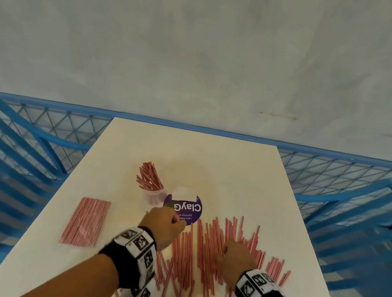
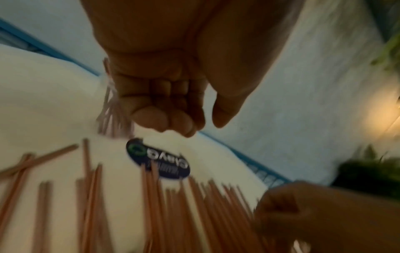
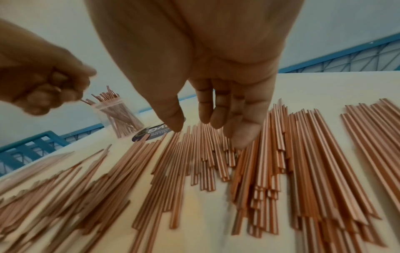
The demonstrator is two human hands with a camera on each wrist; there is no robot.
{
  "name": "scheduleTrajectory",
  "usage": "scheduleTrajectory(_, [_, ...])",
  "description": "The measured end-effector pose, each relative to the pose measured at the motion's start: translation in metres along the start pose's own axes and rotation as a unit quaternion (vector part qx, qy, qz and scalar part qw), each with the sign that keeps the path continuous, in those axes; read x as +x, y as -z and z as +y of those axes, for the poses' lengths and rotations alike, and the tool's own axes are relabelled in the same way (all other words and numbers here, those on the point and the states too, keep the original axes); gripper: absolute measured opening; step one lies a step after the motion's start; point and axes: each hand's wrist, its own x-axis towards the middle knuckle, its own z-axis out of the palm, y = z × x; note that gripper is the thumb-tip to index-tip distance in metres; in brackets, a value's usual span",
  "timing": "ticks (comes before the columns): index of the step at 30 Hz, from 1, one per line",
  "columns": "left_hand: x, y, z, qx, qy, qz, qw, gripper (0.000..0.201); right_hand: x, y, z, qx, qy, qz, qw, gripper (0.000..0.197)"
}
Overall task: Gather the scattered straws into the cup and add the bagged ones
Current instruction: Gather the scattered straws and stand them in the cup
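The scattered straws [image 1: 208, 251] fan across the table's [image 1: 246, 175] near edge — light, stiff, apt to roll; we would pinch mid-length. Our right hand [image 3: 218, 109] hovers relaxed, empty; our left hand [image 1: 165, 225] is curled, seemingly empty, near the cup [image 1: 155, 195].

Bare table [image 1: 246, 175] beyond loose straws [image 1: 208, 253]; cup [image 1: 155, 195] and bagged straws [image 1: 85, 221] crowd left.
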Motion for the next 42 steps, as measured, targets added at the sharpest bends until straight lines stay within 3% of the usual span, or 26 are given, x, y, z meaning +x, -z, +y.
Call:
scheduleTrajectory(4, [-0.002, -0.041, -0.002, 0.129, 0.052, -0.044, 0.989, 0.039, 0.006, -0.004, 0.001, 0.007, -0.026, 0.003, 1.000, 0.047])
scheduleTrajectory(7, [0.002, -0.059, 0.001, 0.155, 0.077, -0.049, 0.984, 0.042, 0.012, -0.008, -0.004, 0.014, -0.033, 0.002, 0.999, 0.052])
scheduleTrajectory(10, [0.009, -0.070, 0.002, 0.169, 0.093, -0.060, 0.979, 0.043, 0.022, -0.013, -0.010, 0.015, -0.045, -0.007, 0.999, 0.040])
scheduleTrajectory(14, [0.018, -0.074, 0.003, 0.152, 0.122, -0.062, 0.979, 0.023, 0.032, -0.018, -0.012, -0.009, -0.031, -0.025, 0.999, 0.014])
scheduleTrajectory(17, [0.024, -0.071, 0.005, 0.147, 0.159, -0.064, 0.974, 0.024, 0.039, -0.020, -0.011, -0.011, -0.031, -0.031, 0.999, 0.010])
scheduleTrajectory(21, [0.028, -0.069, 0.008, 0.143, 0.181, -0.074, 0.970, 0.023, 0.044, -0.017, -0.008, 0.017, -0.049, -0.046, 0.998, 0.023])
scheduleTrajectory(24, [0.029, -0.070, 0.006, 0.123, 0.195, -0.082, 0.970, 0.025, 0.044, -0.014, -0.002, 0.053, -0.039, -0.052, 0.996, 0.016])
scheduleTrajectory(27, [0.030, -0.067, 0.006, 0.092, 0.197, -0.072, 0.973, 0.024, 0.042, -0.010, 0.005, 0.090, -0.021, -0.034, 0.995, 0.010])
scheduleTrajectory(36, [0.028, -0.049, 0.012, 0.012, 0.169, -0.032, 0.985, 0.025, 0.030, 0.000, 0.012, 0.267, -0.019, -0.050, 0.962, 0.025])
scheduleTrajectory(38, [0.025, -0.047, 0.016, -0.066, 0.175, 0.017, 0.982, 0.023, 0.023, 0.003, 0.006, 0.292, -0.004, -0.047, 0.955, 0.026])
scheduleTrajectory(40, [0.020, -0.044, 0.023, -0.209, 0.194, 0.055, 0.957, 0.027, 0.013, 0.005, -0.003, 0.300, 0.021, -0.029, 0.953, 0.022])
scheduleTrajectory(42, [0.016, -0.041, 0.033, -0.343, 0.192, 0.027, 0.919, 0.037, 0.002, 0.006, -0.014, 0.282, 0.068, 0.001, 0.957, 0.020])
